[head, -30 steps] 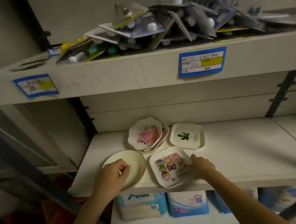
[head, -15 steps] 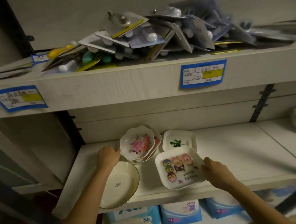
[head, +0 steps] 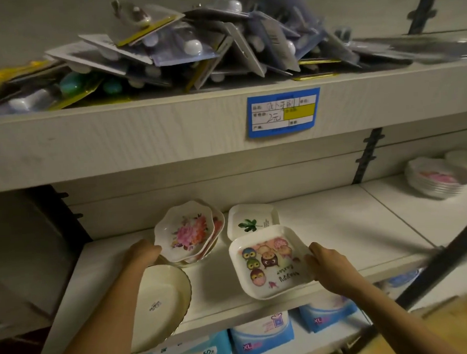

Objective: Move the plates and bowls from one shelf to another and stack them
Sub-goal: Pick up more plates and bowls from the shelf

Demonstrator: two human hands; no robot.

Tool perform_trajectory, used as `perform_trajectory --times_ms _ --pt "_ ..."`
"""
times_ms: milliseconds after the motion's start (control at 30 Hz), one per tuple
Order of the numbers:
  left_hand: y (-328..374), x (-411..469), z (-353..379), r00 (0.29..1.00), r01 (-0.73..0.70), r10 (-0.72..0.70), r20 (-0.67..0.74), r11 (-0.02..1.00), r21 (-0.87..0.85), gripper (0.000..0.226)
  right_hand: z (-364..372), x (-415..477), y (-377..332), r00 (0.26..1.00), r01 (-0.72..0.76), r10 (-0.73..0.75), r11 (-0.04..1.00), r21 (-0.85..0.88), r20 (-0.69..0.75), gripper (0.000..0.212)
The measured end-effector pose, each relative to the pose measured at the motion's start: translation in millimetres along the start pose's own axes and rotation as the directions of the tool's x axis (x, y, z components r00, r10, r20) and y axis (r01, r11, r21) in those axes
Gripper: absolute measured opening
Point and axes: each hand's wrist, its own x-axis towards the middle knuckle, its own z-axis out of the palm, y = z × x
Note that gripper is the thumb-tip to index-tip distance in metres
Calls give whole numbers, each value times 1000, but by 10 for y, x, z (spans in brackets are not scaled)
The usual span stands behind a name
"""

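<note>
Pale wooden shelf (head: 339, 225); left hand (head: 142, 253) grips cream plate (head: 158, 304), right hand (head: 329, 264) grips owl plate (head: 267, 262)

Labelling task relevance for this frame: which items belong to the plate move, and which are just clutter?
Job: cream plate in left hand; owl plate in right hand; flower plates; leaf plate; plate stack far right.
Clutter: blister packs up top; price tag; tissue packs below.

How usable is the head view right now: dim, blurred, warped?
Head view: dim, yellowish light; the square white owl-print plate and blue price label read sharp; the stack of flowered plates far right is smeared; wide-angle lens bows the upper shelf edge.
</note>
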Motion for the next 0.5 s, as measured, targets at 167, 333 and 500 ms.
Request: perform_trajectory --times_ms 167,333,500 --pt "-21 -33 -16 1000 -20 20 0 1000 -6 31 -11 26 -28 1000 -10 10 1000 -17 -4 21" --pt "-73 -80 -106 999 -25 16 -47 981 -195 28 -30 -5 -48 1000 -16 16 1000 -5 -3 22" --pt "-110 -154 -179 992 -77 39 -117 940 -332 37 -71 -72 -68 1000 -16 16 1000 -2 -21 26"
